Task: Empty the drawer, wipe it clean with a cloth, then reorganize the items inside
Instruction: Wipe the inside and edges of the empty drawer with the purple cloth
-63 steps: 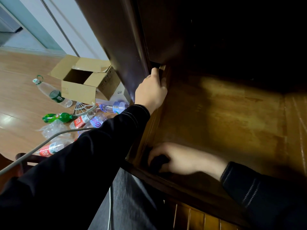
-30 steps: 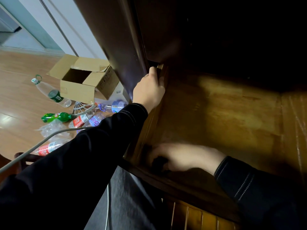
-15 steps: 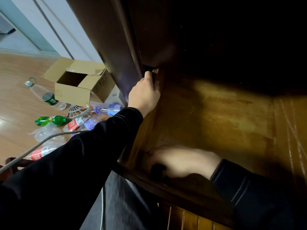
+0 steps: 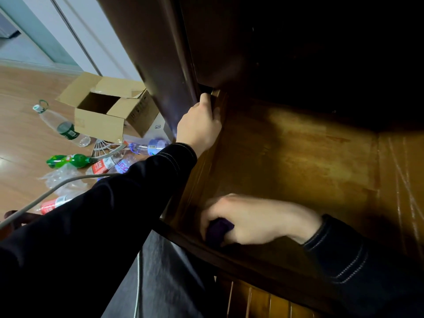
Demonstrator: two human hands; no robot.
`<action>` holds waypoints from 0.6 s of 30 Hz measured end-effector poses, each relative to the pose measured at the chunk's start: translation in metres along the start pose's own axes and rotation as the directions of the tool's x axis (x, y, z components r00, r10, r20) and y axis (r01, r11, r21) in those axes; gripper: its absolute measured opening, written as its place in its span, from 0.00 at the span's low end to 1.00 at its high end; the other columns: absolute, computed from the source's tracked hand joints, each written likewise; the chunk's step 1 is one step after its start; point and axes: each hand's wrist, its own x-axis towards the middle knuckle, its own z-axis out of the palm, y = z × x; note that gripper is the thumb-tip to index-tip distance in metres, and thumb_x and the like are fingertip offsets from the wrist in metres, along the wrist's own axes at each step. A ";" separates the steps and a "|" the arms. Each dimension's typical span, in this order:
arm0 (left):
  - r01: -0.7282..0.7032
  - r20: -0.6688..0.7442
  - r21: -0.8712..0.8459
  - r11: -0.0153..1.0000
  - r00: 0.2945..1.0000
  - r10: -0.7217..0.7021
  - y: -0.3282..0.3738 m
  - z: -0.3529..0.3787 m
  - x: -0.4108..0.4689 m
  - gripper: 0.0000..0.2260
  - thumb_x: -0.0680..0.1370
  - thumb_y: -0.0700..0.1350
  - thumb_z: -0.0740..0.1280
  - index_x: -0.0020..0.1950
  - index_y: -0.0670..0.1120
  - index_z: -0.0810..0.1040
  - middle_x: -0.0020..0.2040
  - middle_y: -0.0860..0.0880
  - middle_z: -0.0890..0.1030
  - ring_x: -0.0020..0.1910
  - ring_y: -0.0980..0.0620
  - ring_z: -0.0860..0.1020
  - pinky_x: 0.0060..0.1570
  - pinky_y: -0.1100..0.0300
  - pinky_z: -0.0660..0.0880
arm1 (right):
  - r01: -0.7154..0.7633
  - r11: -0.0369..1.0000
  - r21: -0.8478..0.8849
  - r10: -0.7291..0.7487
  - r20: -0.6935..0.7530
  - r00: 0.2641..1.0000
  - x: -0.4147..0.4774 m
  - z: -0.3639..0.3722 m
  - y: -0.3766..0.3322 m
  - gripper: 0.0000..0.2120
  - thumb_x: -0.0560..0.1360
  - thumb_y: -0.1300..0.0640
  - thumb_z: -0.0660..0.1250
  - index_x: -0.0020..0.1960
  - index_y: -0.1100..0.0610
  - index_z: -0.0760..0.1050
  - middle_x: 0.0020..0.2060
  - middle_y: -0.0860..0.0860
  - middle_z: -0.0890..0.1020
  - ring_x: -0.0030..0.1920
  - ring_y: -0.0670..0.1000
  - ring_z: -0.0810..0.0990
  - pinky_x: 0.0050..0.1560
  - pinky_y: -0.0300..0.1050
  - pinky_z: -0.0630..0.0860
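Note:
The wooden drawer point(image 4: 309, 161) is pulled out and its brown bottom lies bare. My right hand point(image 4: 254, 219) is down in the near left corner of the drawer, closed on a dark purple cloth point(image 4: 218, 229) that presses against the front wall. My left hand point(image 4: 199, 127) grips the top of the drawer's left side wall near the cabinet body. The back of the drawer is lost in shadow.
On the wooden floor to the left stand an open cardboard box point(image 4: 107, 111), several plastic bottles point(image 4: 68, 160), a white fan grille point(image 4: 103, 146) and crumpled plastic. A grey cable point(image 4: 46, 193) crosses over my left sleeve. The dark cabinet side point(image 4: 160, 53) rises above.
My right hand has shifted slightly with the cloth within the near left corner of the drawer. My left hand has kept its grip on the side wall. The view has drifted a little.

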 end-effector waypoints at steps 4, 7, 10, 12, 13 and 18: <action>-0.001 0.002 0.007 1.000 1.000 0.001 0.001 0.000 0.000 0.12 0.83 0.50 0.57 0.61 0.44 0.67 0.47 0.47 0.73 0.48 0.36 0.77 0.42 0.51 0.66 | -0.113 0.987 -0.112 0.119 0.051 0.992 0.011 0.012 0.001 0.19 0.76 0.69 0.66 0.65 0.57 0.77 0.61 0.55 0.77 0.62 0.54 0.74 0.61 0.50 0.71; -0.001 0.000 0.013 1.000 1.000 0.001 0.000 0.000 0.001 0.12 0.83 0.51 0.57 0.60 0.44 0.67 0.47 0.47 0.73 0.47 0.37 0.76 0.42 0.52 0.65 | -0.053 0.995 -0.087 0.057 0.039 0.998 0.005 0.002 -0.004 0.16 0.74 0.68 0.68 0.59 0.55 0.79 0.54 0.52 0.80 0.54 0.51 0.78 0.56 0.49 0.75; 0.009 -0.006 0.010 1.000 1.000 -0.009 -0.001 0.001 0.000 0.11 0.83 0.51 0.57 0.59 0.45 0.66 0.46 0.47 0.72 0.43 0.40 0.72 0.42 0.52 0.65 | 0.024 0.995 0.097 -0.023 -0.019 1.000 -0.004 -0.008 -0.006 0.14 0.71 0.66 0.72 0.53 0.52 0.81 0.50 0.45 0.79 0.49 0.42 0.79 0.51 0.37 0.75; 0.022 -0.005 -0.002 1.000 1.000 -0.022 0.000 0.000 0.001 0.11 0.83 0.51 0.57 0.59 0.45 0.66 0.47 0.47 0.73 0.42 0.42 0.71 0.42 0.52 0.64 | 0.016 0.985 0.173 -0.013 -0.020 1.000 -0.003 -0.007 -0.008 0.13 0.72 0.66 0.73 0.54 0.53 0.81 0.51 0.44 0.80 0.50 0.41 0.79 0.50 0.33 0.74; 0.027 -0.003 -0.001 1.000 1.000 -0.027 0.001 -0.001 0.000 0.11 0.83 0.51 0.57 0.60 0.44 0.67 0.47 0.46 0.74 0.42 0.42 0.71 0.42 0.52 0.64 | 0.003 0.985 0.170 0.001 -0.021 1.000 0.001 -0.005 -0.008 0.13 0.72 0.66 0.73 0.54 0.54 0.81 0.51 0.44 0.80 0.50 0.40 0.78 0.51 0.33 0.74; 0.016 0.009 0.015 1.000 1.000 -0.016 0.001 -0.002 0.000 0.12 0.83 0.50 0.57 0.61 0.44 0.67 0.52 0.42 0.78 0.49 0.36 0.77 0.43 0.52 0.65 | 0.033 0.990 0.138 -0.033 -0.002 0.999 -0.002 -0.011 -0.009 0.13 0.71 0.65 0.74 0.53 0.52 0.81 0.50 0.42 0.79 0.49 0.42 0.79 0.52 0.42 0.78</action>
